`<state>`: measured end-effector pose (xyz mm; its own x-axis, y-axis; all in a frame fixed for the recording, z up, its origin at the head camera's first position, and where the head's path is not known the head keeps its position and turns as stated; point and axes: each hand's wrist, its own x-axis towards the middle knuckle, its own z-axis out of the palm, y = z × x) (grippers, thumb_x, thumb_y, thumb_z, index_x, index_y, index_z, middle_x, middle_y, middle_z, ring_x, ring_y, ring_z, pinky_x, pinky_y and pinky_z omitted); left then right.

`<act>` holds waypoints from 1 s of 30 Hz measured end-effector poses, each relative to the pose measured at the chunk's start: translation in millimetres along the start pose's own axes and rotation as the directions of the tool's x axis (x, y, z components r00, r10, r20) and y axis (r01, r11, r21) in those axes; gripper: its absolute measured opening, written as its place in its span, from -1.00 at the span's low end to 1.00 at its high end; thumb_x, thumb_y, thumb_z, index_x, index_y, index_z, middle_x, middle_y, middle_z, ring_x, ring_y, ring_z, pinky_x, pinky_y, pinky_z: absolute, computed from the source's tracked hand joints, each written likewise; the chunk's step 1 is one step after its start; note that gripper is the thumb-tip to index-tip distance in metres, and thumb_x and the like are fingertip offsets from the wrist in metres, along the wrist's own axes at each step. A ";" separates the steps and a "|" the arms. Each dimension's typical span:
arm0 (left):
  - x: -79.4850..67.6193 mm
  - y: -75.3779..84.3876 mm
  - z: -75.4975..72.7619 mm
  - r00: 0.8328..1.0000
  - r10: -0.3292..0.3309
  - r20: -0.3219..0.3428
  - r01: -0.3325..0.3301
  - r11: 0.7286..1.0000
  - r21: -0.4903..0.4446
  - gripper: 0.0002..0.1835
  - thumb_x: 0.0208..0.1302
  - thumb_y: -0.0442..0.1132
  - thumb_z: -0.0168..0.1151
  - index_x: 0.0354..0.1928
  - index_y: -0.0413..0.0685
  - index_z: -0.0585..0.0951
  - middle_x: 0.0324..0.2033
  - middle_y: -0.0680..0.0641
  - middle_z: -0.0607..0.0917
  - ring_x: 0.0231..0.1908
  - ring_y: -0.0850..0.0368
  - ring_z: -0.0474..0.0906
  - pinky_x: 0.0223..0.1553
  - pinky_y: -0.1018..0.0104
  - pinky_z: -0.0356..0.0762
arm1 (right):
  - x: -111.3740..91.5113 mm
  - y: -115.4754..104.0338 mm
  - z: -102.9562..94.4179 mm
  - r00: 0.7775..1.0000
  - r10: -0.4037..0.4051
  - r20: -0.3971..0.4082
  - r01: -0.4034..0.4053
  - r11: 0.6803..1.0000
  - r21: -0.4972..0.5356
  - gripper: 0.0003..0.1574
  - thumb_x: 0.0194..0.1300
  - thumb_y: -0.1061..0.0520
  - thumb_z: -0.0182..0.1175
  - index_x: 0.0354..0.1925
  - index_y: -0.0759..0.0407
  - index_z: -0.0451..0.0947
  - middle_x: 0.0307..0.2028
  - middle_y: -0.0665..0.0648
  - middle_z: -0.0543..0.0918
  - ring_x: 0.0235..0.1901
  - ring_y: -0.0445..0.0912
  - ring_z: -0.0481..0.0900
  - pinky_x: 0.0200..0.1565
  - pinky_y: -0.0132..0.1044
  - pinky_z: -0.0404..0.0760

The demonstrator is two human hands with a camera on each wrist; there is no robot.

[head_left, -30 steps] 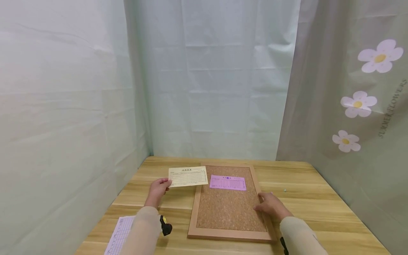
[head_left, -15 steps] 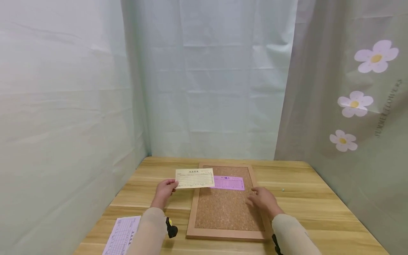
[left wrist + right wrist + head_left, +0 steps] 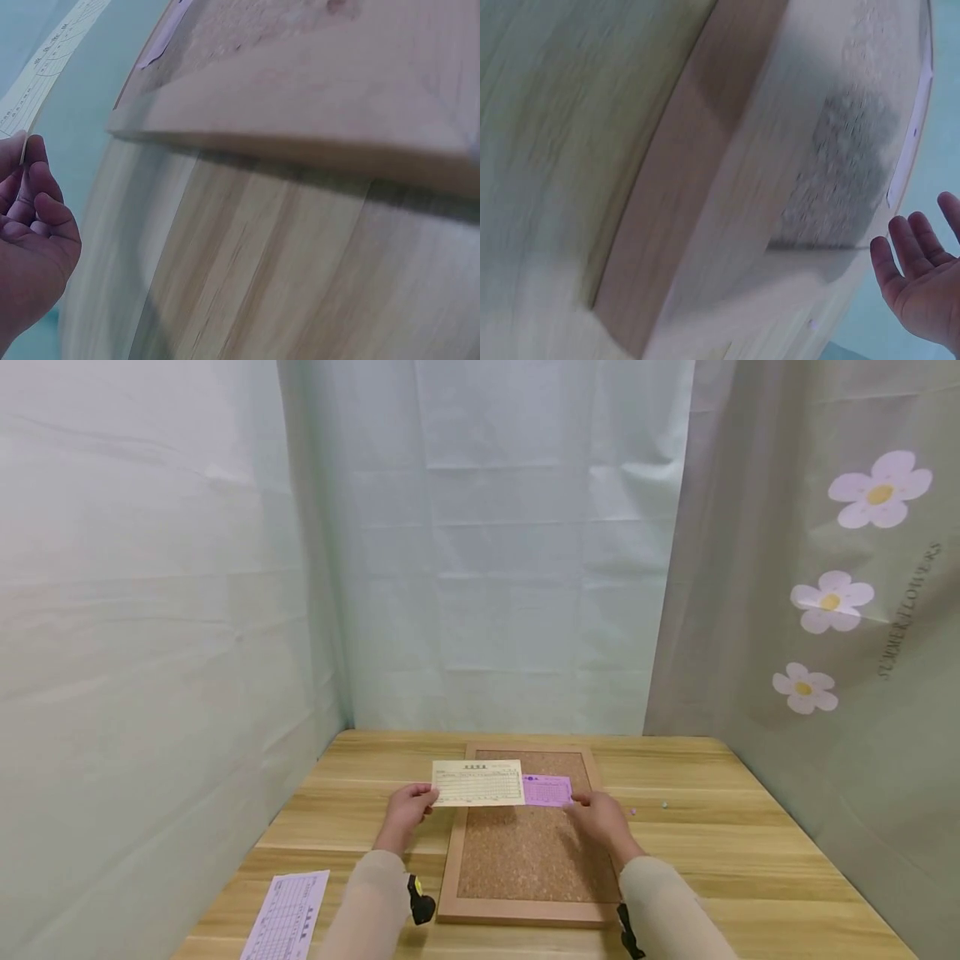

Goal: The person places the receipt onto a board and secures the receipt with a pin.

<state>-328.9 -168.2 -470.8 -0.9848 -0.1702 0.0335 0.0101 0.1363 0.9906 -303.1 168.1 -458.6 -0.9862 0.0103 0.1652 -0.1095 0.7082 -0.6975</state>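
A pale yellow printed form (image 3: 477, 783) is pinched at its left edge by my left hand (image 3: 408, 810), between thumb and fingers. The left wrist view shows the same pinch on the yellow form (image 3: 46, 64). Overlapped by it in the head view, a purple printed slip (image 3: 547, 790) lies on the framed cork board (image 3: 517, 860). My right hand (image 3: 600, 818) is over the board's right side, by the slip's right end. In the right wrist view its fingers (image 3: 909, 244) reach out loosely, holding nothing visible; whether they touch the slip cannot be told.
A lilac printed sheet (image 3: 288, 912) lies on the wooden table (image 3: 750, 877) at the front left. Two tiny items, one pinkish (image 3: 633, 812) and one pale green (image 3: 664, 805), sit right of the board. Curtains (image 3: 510, 568) enclose the table's back and sides.
My left hand has carried the yellow form rightward, over the left part of the purple slip. My right hand has left the board's right frame and moved left and up towards the slip's end.
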 end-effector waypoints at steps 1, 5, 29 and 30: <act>-0.7 -0.1 1.9 1.000 -0.001 0.004 0.001 1.000 -0.005 -0.76 0.39 -0.32 0.22 -0.06 -0.42 0.60 -0.39 -0.04 0.62 -0.37 0.07 0.52 -0.28 0.18 0.46 | 0.6 -1.2 1.5 1.000 0.004 0.000 -0.004 1.000 0.010 -0.56 0.41 0.09 0.21 0.07 0.41 0.60 0.02 0.37 0.65 0.05 0.25 0.57 0.05 0.13 0.51; -2.9 1.7 9.4 1.000 -0.002 0.017 0.002 1.000 -0.024 -0.77 0.37 -0.33 0.24 -0.08 -0.42 0.60 -0.41 -0.03 0.62 -0.39 0.08 0.51 -0.31 0.20 0.45 | 1.8 -6.0 6.8 1.000 0.026 0.004 -0.026 0.999 0.046 -0.58 0.40 0.09 0.22 0.06 0.39 0.61 -0.01 0.34 0.66 0.00 0.20 0.59 0.00 0.09 0.54; -11.9 8.4 48.9 0.994 0.029 0.105 -0.027 0.999 -0.017 -0.72 0.37 -0.30 0.25 -0.02 -0.42 0.60 -0.36 -0.06 0.64 -0.32 -0.03 0.55 -0.29 0.19 0.46 | 4.7 -13.9 13.2 0.989 0.135 0.061 -0.147 0.947 0.284 -0.60 0.46 0.01 0.16 0.02 0.30 0.64 -0.20 0.12 0.67 -0.22 -0.02 0.52 -0.22 -0.16 0.53; -12.3 8.3 49.9 0.994 0.025 0.105 -0.024 1.000 -0.016 -0.72 0.37 -0.30 0.25 -0.02 -0.41 0.60 -0.35 -0.06 0.65 -0.31 -0.05 0.56 -0.28 0.18 0.46 | 4.8 -13.5 12.8 0.988 0.144 0.064 -0.156 0.943 0.295 -0.62 0.46 0.02 0.17 0.00 0.30 0.64 -0.24 0.12 0.65 -0.26 -0.02 0.50 -0.26 -0.19 0.50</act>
<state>-325.4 -116.3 -469.6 -0.9970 -0.0630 0.0446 0.0364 0.1245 0.9915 -308.0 149.5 -457.2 -0.9976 0.0672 0.0184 0.0145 0.4579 -0.8889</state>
